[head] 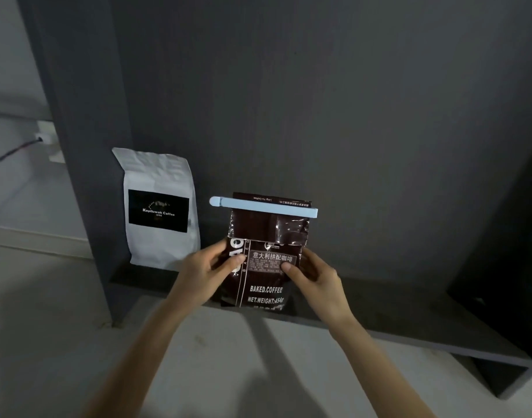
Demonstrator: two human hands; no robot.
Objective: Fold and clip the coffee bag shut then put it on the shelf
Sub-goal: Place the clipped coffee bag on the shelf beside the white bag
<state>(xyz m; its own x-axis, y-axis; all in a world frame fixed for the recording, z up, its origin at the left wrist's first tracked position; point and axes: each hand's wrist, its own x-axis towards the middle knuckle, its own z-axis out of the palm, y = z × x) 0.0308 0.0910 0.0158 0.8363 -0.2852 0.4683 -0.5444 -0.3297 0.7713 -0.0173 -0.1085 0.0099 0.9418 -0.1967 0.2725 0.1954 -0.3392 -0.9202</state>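
A dark brown coffee bag stands upright on the grey shelf, its base at the shelf's front edge. Its top is folded over and a pale blue clip is clamped across the fold. My left hand grips the bag's left side with the thumb on the front. On the bag's right side my right hand holds it, thumb pressed on the label.
A white coffee bag with a black label stands on the shelf to the left, against the grey side panel. The shelf's dark back wall rises behind. A wall socket with a cable is at far left.
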